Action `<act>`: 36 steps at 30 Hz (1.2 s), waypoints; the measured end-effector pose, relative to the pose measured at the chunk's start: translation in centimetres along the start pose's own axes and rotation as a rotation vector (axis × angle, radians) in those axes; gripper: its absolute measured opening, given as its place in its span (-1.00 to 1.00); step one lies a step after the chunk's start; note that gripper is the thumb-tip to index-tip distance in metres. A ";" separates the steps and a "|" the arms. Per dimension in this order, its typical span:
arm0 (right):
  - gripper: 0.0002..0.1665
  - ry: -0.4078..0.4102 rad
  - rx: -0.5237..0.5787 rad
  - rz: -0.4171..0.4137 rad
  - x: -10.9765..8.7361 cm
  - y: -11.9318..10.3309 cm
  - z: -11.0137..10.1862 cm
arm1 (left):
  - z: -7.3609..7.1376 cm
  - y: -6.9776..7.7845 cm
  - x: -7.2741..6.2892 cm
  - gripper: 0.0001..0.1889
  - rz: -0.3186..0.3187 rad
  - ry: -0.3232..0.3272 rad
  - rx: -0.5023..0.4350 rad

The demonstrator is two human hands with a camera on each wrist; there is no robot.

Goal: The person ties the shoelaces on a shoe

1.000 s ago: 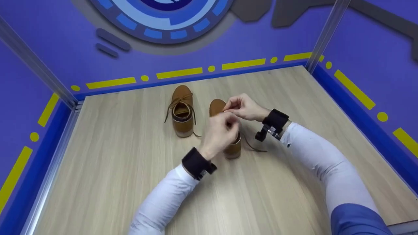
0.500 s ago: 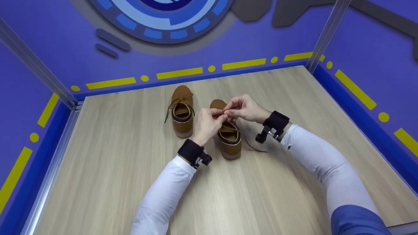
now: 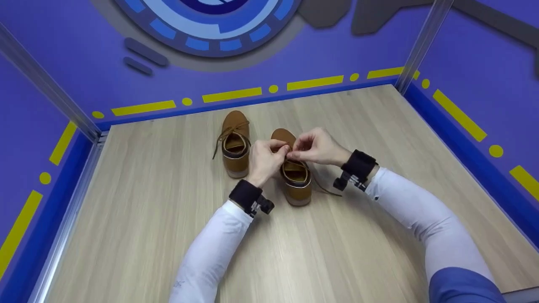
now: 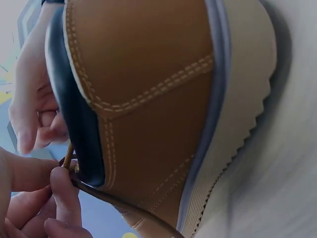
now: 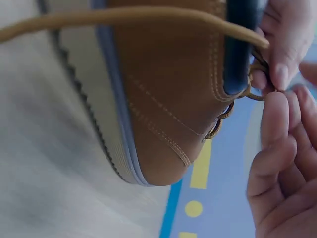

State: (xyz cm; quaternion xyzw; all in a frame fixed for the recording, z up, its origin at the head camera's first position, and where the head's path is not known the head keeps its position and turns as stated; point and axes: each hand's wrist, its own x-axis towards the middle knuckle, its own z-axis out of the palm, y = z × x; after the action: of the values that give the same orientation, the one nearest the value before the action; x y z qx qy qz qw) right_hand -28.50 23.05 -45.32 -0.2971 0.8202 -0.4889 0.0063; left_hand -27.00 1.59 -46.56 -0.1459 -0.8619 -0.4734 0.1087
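Note:
In the head view my left hand and right hand meet over the laces of the right brown shoe. The left wrist view shows my left thumb and finger pinching the brown shoelace at the collar. From the right wrist view, the fingertips of my right hand come together on a dark stretch of lace, beside the left fingertips; the exact hold is partly hidden. A loose lace end trails to the right of this shoe. Both hands cover its tongue.
The matching left shoe stands on the wooden tabletop, its lace tied in a bow. Blue panels with yellow marks wall the back and sides.
My left hand, blurred above the right shoe a second ago, has swung left and down to the lace. My right hand has shifted slightly toward me. Both shoes stay put.

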 end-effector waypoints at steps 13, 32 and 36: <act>-0.94 -0.090 -0.190 -0.094 -0.5 0.2 0.5 | -0.7 0.8 -0.2 -0.81 -0.053 -0.030 -0.002; -0.79 -0.050 -0.073 0.040 0.8 1.5 -0.6 | -1.3 0.3 -0.3 -0.85 0.051 -0.067 -0.067; -0.79 -0.069 -0.101 -0.005 1.1 1.5 -0.2 | -1.3 0.3 -0.4 -0.84 0.090 -0.055 -0.045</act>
State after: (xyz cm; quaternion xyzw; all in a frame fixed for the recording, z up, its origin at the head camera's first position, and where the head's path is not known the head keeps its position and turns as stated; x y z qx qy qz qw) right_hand -30.19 23.14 -46.12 -0.3157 0.8424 -0.4364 0.0182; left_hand -26.51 0.59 -45.81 -0.1998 -0.8463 -0.4830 0.1028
